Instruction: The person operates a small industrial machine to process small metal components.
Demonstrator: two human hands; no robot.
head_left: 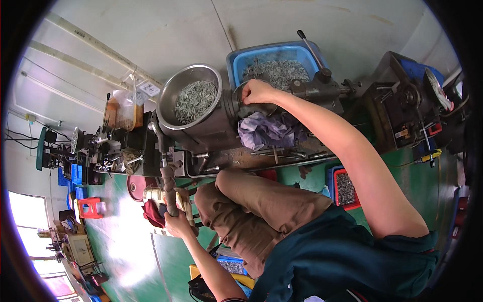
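My left hand (177, 224) is closed round the lower end of a long lever (169, 187) wrapped in grey-brown material. The lever hangs from the left side of a dark lathe-like bench machine (205, 132). At the machine's round spindle end, my right hand (257, 92) has its fingers pinched together. What they hold, if anything, is too small and hidden to tell. A steel bowl (166, 85) of thin metal pins (195, 102) sits on the machine to the left of that hand. Behind it stands a blue plastic basket (232, 60) with many small metal parts (284, 73). A crumpled purple rag (265, 131) lies just below my right wrist.
Right of my hand is a tailstock with a black-knobbed lever (313, 53). Loose tools lie in the machine's tray (241, 160). Another machine (402, 95) stands at the right, more at the left. A red bin (358, 202) of parts and a red stool (90, 207) are on the green floor.
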